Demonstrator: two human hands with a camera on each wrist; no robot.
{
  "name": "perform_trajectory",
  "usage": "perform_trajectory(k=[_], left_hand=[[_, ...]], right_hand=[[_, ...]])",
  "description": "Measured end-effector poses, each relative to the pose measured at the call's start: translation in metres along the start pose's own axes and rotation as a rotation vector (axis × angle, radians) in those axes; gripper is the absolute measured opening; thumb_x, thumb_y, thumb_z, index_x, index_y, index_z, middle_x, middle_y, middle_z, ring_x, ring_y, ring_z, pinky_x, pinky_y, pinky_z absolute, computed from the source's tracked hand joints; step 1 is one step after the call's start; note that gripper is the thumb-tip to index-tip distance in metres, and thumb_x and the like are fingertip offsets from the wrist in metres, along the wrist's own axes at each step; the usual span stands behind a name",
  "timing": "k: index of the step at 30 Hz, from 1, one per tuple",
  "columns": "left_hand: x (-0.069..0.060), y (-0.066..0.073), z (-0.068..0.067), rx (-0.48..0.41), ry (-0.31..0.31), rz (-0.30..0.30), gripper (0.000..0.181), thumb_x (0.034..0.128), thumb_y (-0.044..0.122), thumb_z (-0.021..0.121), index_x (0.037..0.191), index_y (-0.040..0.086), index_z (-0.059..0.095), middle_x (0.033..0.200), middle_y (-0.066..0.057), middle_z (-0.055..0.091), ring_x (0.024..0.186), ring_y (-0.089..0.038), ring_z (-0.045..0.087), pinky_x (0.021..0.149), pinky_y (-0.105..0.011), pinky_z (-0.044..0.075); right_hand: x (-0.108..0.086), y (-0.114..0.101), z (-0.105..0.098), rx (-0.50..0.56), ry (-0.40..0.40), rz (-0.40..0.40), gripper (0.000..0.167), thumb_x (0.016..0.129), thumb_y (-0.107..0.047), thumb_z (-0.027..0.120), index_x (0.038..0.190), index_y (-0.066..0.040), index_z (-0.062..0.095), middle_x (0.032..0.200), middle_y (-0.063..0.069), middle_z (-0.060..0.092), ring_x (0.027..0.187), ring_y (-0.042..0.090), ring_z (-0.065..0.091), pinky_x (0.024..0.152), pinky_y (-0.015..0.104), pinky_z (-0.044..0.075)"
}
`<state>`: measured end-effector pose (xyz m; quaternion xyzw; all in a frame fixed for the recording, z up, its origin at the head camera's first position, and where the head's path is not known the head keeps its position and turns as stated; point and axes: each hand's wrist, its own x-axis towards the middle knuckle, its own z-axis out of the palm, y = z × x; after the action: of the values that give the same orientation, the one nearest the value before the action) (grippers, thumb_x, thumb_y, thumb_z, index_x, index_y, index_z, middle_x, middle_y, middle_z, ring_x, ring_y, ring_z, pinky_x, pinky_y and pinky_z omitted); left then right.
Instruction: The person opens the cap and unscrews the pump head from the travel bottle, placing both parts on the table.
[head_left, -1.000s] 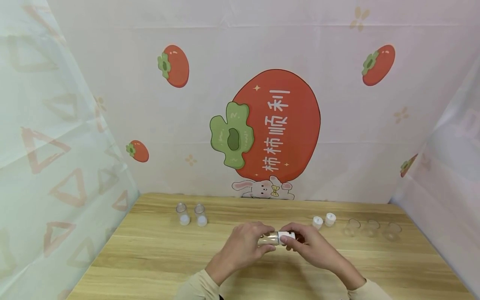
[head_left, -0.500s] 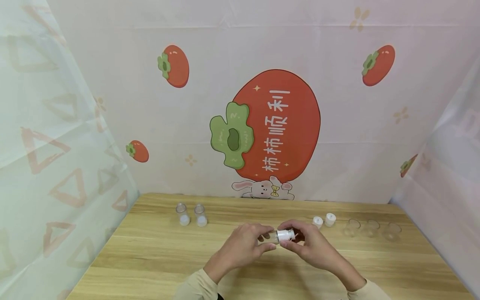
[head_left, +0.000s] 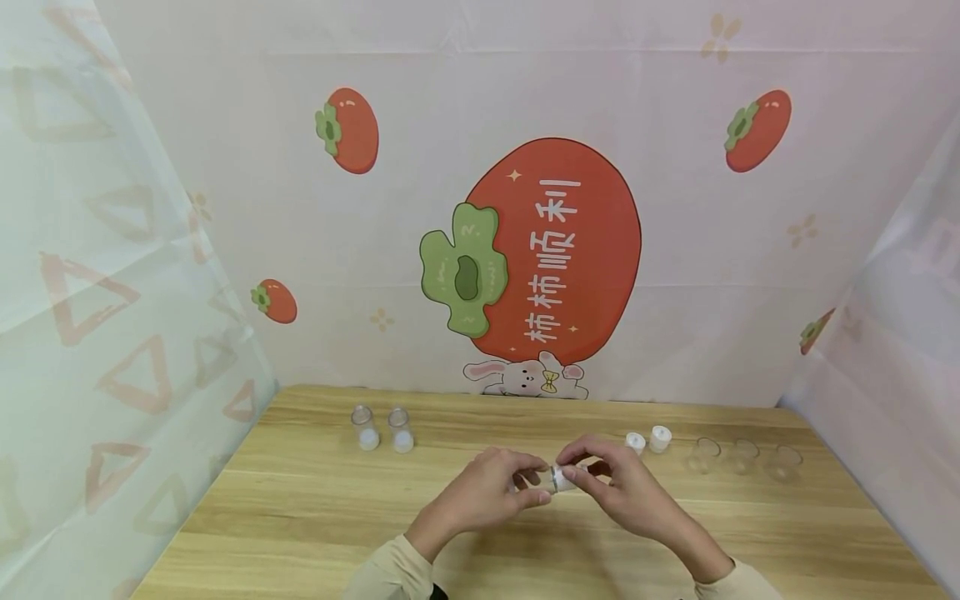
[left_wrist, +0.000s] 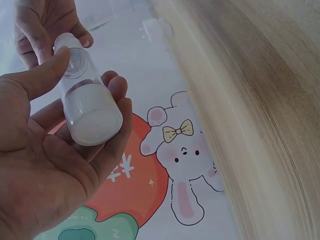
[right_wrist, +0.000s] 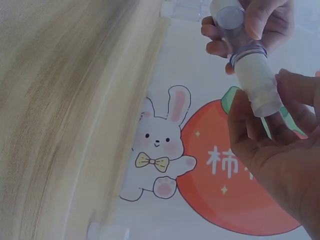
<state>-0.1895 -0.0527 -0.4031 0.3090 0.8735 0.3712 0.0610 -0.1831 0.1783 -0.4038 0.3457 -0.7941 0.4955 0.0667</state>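
Above the middle of the table, my left hand [head_left: 487,496] grips a small clear pump bottle [left_wrist: 92,112] with a white inner bottom. In the left wrist view its fingers and thumb curl round the body. My right hand [head_left: 630,492] pinches the bottle's white pump top [right_wrist: 254,80] between thumb and fingers. The bottle lies tilted nearly sideways, its white top towards my right hand and seated against the clear body. Fingers cover parts of both pieces in the head view.
Two clear bottles with white bottoms, one [head_left: 363,427] beside another [head_left: 401,430], stand at the back left. Two white pump tops [head_left: 661,439] stand at the back right. Further right are three clear caps [head_left: 744,456]. A printed cloth [head_left: 420,167] hangs behind the table [head_left: 300,533].
My right fingers loosened and spread around the white pump top, then closed on it again. My left hand has kept its grip on the bottle with little movement.
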Motion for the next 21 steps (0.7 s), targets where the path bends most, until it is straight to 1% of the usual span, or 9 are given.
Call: perform_trajectory(k=[4, 6, 8, 11, 14, 19, 21], left_hand=[[-0.001, -0.001, 0.0, -0.004, 0.012, 0.009, 0.036, 0.0941, 0.029, 0.075, 0.122, 0.006, 0.072, 0.1, 0.005, 0.072, 0.085, 0.002, 0.062, 0.076, -0.019, 0.053], [-0.001, -0.002, -0.001, -0.005, 0.028, 0.012, 0.036, 0.0945, 0.03, 0.074, 0.122, 0.007, 0.072, 0.102, 0.003, 0.073, 0.087, 0.002, 0.063, 0.078, -0.021, 0.054], [-0.001, -0.001, -0.002, -0.01, 0.046, 0.01, 0.035, 0.0944, 0.029, 0.074, 0.121, 0.007, 0.072, 0.103, 0.001, 0.073, 0.087, 0.001, 0.063, 0.079, -0.023, 0.055], [-0.002, 0.001, -0.004, -0.02, 0.072, 0.005, 0.034, 0.094, 0.028, 0.075, 0.121, 0.009, 0.072, 0.103, 0.001, 0.073, 0.088, 0.0, 0.063, 0.079, -0.024, 0.056], [-0.003, 0.002, -0.006, -0.027, 0.09, 0.008, 0.032, 0.0936, 0.027, 0.076, 0.12, 0.01, 0.072, 0.102, 0.0, 0.073, 0.087, 0.0, 0.064, 0.078, -0.022, 0.054], [-0.004, 0.003, -0.006, -0.057, 0.089, 0.025, 0.032, 0.0932, 0.025, 0.076, 0.12, 0.008, 0.072, 0.103, -0.004, 0.074, 0.087, 0.0, 0.065, 0.077, -0.021, 0.054], [-0.004, 0.002, -0.006, -0.063, 0.086, 0.033, 0.033, 0.093, 0.025, 0.076, 0.12, 0.006, 0.072, 0.103, -0.003, 0.074, 0.087, 0.0, 0.065, 0.077, -0.021, 0.055]], right_hand=[[0.0, -0.001, 0.001, -0.006, 0.026, 0.01, 0.013, 0.095, -0.005, 0.069, 0.107, -0.01, 0.069, 0.102, 0.001, 0.07, 0.091, 0.014, 0.066, 0.073, 0.031, 0.058], [0.0, 0.0, 0.0, -0.008, 0.03, 0.04, 0.017, 0.095, -0.007, 0.071, 0.111, -0.011, 0.068, 0.105, 0.001, 0.069, 0.094, 0.014, 0.065, 0.075, 0.031, 0.058], [0.0, 0.001, -0.001, -0.005, 0.027, 0.062, 0.022, 0.095, -0.009, 0.072, 0.116, -0.01, 0.067, 0.109, 0.002, 0.069, 0.097, 0.015, 0.065, 0.077, 0.031, 0.058], [-0.001, 0.004, -0.004, 0.013, 0.003, 0.082, 0.029, 0.095, -0.013, 0.072, 0.123, -0.008, 0.064, 0.113, 0.004, 0.068, 0.099, 0.016, 0.065, 0.079, 0.032, 0.059], [-0.001, 0.007, -0.007, 0.045, -0.033, 0.091, 0.031, 0.096, -0.014, 0.072, 0.125, -0.007, 0.062, 0.112, 0.006, 0.068, 0.096, 0.017, 0.067, 0.077, 0.034, 0.059], [-0.004, 0.01, -0.011, 0.104, -0.088, 0.123, 0.031, 0.095, -0.014, 0.072, 0.124, -0.006, 0.062, 0.109, 0.007, 0.066, 0.088, 0.017, 0.068, 0.074, 0.034, 0.06], [-0.004, 0.01, -0.011, 0.124, -0.103, 0.124, 0.031, 0.095, -0.012, 0.073, 0.123, -0.005, 0.062, 0.108, 0.009, 0.065, 0.086, 0.018, 0.068, 0.072, 0.034, 0.06]])
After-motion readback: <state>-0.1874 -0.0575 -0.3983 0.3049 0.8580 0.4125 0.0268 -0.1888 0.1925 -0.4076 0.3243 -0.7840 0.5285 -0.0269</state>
